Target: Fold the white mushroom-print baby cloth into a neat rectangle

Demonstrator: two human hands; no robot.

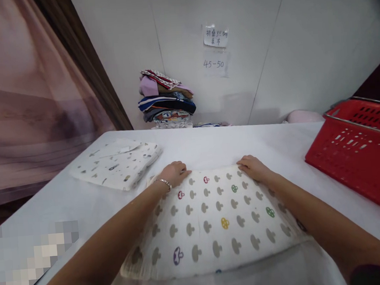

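Observation:
A white cloth (212, 215) with rows of grey mushrooms and a few coloured ones lies spread across the table in front of me. Its near part hangs over the table's front edge. My left hand (175, 175), with a bracelet at the wrist, pinches the cloth's far edge near the left corner. At the far right corner, my right hand (254, 168) has its fingers closed on the same edge. Beyond my left forearm rests a folded white cloth (112, 164) with small dark prints, touched by neither hand.
The white table (216, 147) meets a pale wall. A red basket (358, 155) with a metal handle stands at the right. Behind the table's far edge rises a stack of folded fabrics (167, 100). Two paper notes (215, 37) hang on the wall; a pinkish curtain (35, 93) is at the left.

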